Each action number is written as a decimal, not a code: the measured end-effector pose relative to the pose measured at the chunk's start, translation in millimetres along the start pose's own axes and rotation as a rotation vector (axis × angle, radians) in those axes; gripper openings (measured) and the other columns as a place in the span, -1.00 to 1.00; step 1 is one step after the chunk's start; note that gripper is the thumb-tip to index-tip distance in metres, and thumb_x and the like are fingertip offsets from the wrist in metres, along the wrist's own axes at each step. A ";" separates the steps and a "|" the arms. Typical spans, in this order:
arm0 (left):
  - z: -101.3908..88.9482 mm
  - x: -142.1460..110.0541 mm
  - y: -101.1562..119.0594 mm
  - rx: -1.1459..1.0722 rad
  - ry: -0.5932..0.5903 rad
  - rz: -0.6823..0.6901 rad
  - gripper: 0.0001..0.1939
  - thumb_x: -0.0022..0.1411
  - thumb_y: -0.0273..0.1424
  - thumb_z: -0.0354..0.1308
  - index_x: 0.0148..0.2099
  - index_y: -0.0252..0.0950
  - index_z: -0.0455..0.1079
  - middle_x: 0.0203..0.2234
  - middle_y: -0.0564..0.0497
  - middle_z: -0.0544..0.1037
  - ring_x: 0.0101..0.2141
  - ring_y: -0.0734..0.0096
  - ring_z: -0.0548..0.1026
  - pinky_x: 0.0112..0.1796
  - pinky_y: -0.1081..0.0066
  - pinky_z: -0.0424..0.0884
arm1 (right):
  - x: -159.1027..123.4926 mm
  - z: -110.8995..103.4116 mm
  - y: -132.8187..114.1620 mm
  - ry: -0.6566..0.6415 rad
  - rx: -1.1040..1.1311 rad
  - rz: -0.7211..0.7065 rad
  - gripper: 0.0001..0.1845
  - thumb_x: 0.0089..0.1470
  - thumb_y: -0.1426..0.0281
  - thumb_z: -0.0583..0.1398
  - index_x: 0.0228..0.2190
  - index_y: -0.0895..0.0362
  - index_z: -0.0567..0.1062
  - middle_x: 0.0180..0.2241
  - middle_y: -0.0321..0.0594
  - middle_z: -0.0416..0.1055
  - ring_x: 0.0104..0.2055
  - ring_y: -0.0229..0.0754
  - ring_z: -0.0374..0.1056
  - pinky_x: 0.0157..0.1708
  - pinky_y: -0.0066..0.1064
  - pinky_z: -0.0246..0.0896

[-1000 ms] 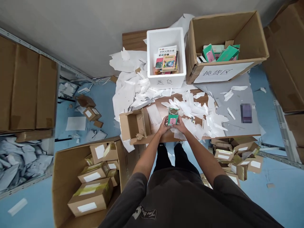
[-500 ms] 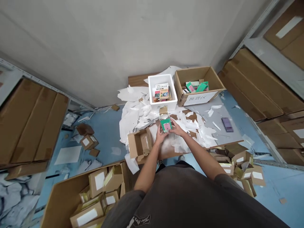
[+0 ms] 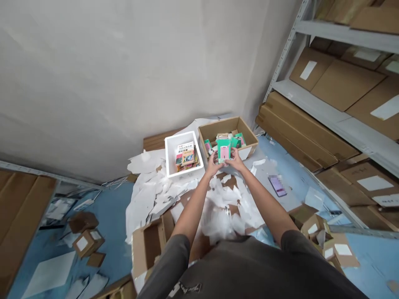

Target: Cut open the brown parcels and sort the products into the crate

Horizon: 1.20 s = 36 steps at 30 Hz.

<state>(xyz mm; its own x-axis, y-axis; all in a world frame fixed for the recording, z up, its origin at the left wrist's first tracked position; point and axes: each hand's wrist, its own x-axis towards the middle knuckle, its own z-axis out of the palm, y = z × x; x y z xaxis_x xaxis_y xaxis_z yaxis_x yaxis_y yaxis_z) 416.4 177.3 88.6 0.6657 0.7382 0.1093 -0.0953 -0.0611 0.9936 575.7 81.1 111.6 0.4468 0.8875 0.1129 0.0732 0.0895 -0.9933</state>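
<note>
Both my hands hold a small green box with a pink panel [image 3: 224,150] out in front of me. My left hand [image 3: 212,165] grips its left side and my right hand [image 3: 236,161] its right side, fingers closed around it. The box hangs just in front of an open cardboard carton [image 3: 229,125] that contains several similar green boxes. A white foam bin [image 3: 170,160] with booklets in it stands to the left of the carton.
Torn white paper [image 3: 224,207] covers the table below my arms. A phone [image 3: 277,185] lies to the right. An opened brown box [image 3: 146,245] sits at the near left. Shelves with flat cartons [image 3: 339,83] rise on the right. Small boxes [image 3: 84,241] litter the blue floor.
My hands have carried the green box up and away from the table, toward the cardboard carton at the back. My head has tilted up, bringing the wall and right shelves into view.
</note>
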 end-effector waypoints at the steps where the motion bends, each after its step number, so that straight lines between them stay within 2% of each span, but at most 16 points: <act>1: 11.0 19.6 -1.9 -0.005 0.003 -0.011 0.11 0.12 -0.30 0.51 0.60 -0.12 0.04 0.27 -0.23 0.51 0.13 0.10 0.59 0.15 0.12 0.54 | 17.7 -15.4 4.8 0.008 0.009 0.011 0.06 -0.07 0.17 0.45 0.39 -0.05 0.18 0.21 0.00 0.51 0.17 0.12 0.51 0.17 0.06 0.48; 3: 27.3 54.7 -6.1 -0.009 0.013 -0.038 0.13 0.12 -0.30 0.50 0.61 -0.12 0.02 0.27 -0.23 0.52 0.11 0.09 0.60 0.12 0.12 0.56 | 53.4 -39.6 16.4 0.004 0.041 0.040 0.08 -0.10 0.14 0.47 0.38 -0.04 0.19 0.17 0.01 0.53 0.15 0.13 0.53 0.15 0.08 0.49; 5: 36.3 84.6 -10.1 -0.003 0.037 -0.064 0.12 0.12 -0.31 0.49 0.61 -0.11 0.02 0.30 -0.23 0.49 0.16 0.06 0.58 0.11 0.12 0.55 | 87.6 -55.1 29.2 -0.014 0.077 0.069 0.10 -0.12 0.11 0.49 0.38 -0.02 0.21 0.16 0.03 0.55 0.15 0.14 0.55 0.16 0.11 0.48; 7: 39.1 109.3 -12.6 0.030 0.068 -0.070 0.08 0.14 -0.31 0.45 0.61 -0.10 0.05 0.33 -0.21 0.48 0.22 0.05 0.53 0.16 0.11 0.52 | 117.9 -64.2 40.8 -0.034 0.105 0.078 0.08 -0.11 0.08 0.50 0.37 0.00 0.27 0.17 0.05 0.55 0.20 0.17 0.53 0.20 0.13 0.45; 10: 34.9 133.7 -12.5 0.145 0.126 -0.067 0.00 0.16 -0.30 0.42 0.58 -0.11 0.14 0.36 -0.17 0.46 0.30 0.03 0.46 0.26 0.07 0.41 | 149.2 -73.4 53.3 0.020 0.020 0.091 -0.02 -0.10 0.02 0.49 0.31 0.01 0.42 0.25 0.05 0.51 0.35 0.22 0.40 0.33 0.15 0.32; 14: 22.2 136.1 -15.5 0.290 0.229 -0.093 -0.09 0.13 -0.30 0.45 0.51 -0.12 0.31 0.33 -0.16 0.50 0.33 -0.02 0.41 0.33 0.01 0.29 | 159.1 -84.1 65.0 0.109 -0.199 0.150 -0.12 -0.03 0.00 0.42 0.28 0.02 0.48 0.32 0.02 0.45 0.44 0.24 0.29 0.42 0.16 0.17; 17: 13.0 118.9 -23.3 0.290 0.249 -0.130 -0.11 0.10 -0.28 0.49 0.47 -0.14 0.36 0.33 -0.19 0.50 0.34 -0.06 0.40 0.31 0.02 0.31 | 147.4 -83.5 68.3 0.122 -0.224 0.145 -0.13 0.03 0.05 0.36 0.33 0.05 0.43 0.30 0.06 0.45 0.40 0.22 0.34 0.38 0.15 0.24; 20: 4.9 95.4 -26.4 0.252 0.260 -0.185 -0.10 0.10 -0.24 0.50 0.47 -0.15 0.36 0.35 -0.25 0.46 0.29 -0.08 0.44 0.23 0.03 0.39 | 125.8 -71.1 58.8 0.134 -0.225 0.056 -0.16 0.08 0.07 0.34 0.35 0.01 0.41 0.27 0.03 0.48 0.36 0.18 0.38 0.34 0.13 0.30; 24: -9.6 50.4 -9.6 0.206 0.245 -0.112 -0.16 0.14 -0.23 0.49 0.44 -0.18 0.38 0.33 -0.26 0.47 0.23 -0.03 0.49 0.16 0.09 0.46 | 83.3 -38.1 25.7 0.105 -0.257 -0.089 -0.20 0.10 0.08 0.36 0.32 0.00 0.43 0.27 0.00 0.46 0.30 0.13 0.41 0.29 0.05 0.36; 27: -31.6 -7.7 9.9 0.262 0.255 -0.039 -0.36 0.21 -0.25 0.42 0.32 -0.21 0.49 0.27 -0.23 0.53 0.18 0.00 0.52 0.12 0.09 0.51 | 38.8 1.6 3.9 0.043 -0.280 -0.128 -0.26 0.13 0.06 0.33 0.27 0.05 0.46 0.26 0.05 0.43 0.25 0.14 0.42 0.22 0.02 0.43; 29: -54.2 -59.0 18.4 0.339 0.257 -0.048 -0.42 0.23 -0.30 0.39 0.29 -0.19 0.51 0.25 -0.19 0.54 0.11 0.04 0.55 0.06 0.11 0.55 | 3.0 36.6 -0.9 0.007 -0.275 -0.121 -0.28 0.14 0.04 0.31 0.26 0.05 0.46 0.27 0.06 0.41 0.23 0.16 0.40 0.18 0.04 0.46; 32: -93.7 -150.2 21.6 0.434 0.248 -0.077 -0.43 0.23 -0.35 0.38 0.28 -0.15 0.51 0.27 -0.15 0.52 0.09 0.09 0.56 0.04 0.15 0.57 | -62.3 95.3 4.3 -0.062 -0.276 -0.113 -0.29 0.12 0.07 0.33 0.24 0.04 0.47 0.25 0.05 0.41 0.20 0.17 0.39 0.14 0.03 0.49; 36: -141.9 -281.7 13.8 0.505 0.238 -0.074 -0.44 0.23 -0.40 0.37 0.28 -0.21 0.50 0.23 -0.17 0.54 0.16 0.06 0.53 0.16 0.11 0.51 | -166.8 169.3 17.1 -0.179 -0.286 -0.095 -0.31 0.12 0.09 0.35 0.23 0.03 0.48 0.23 0.04 0.41 0.19 0.14 0.40 0.14 0.02 0.49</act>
<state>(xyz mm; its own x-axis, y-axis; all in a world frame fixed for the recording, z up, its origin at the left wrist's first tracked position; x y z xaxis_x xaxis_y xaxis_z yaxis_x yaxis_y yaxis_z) 122.5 63.9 67.3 0.4657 0.8806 0.0870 0.3503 -0.2737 0.8958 351.5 11.1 71.5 0.2645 0.9488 0.1727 0.3652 0.0672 -0.9285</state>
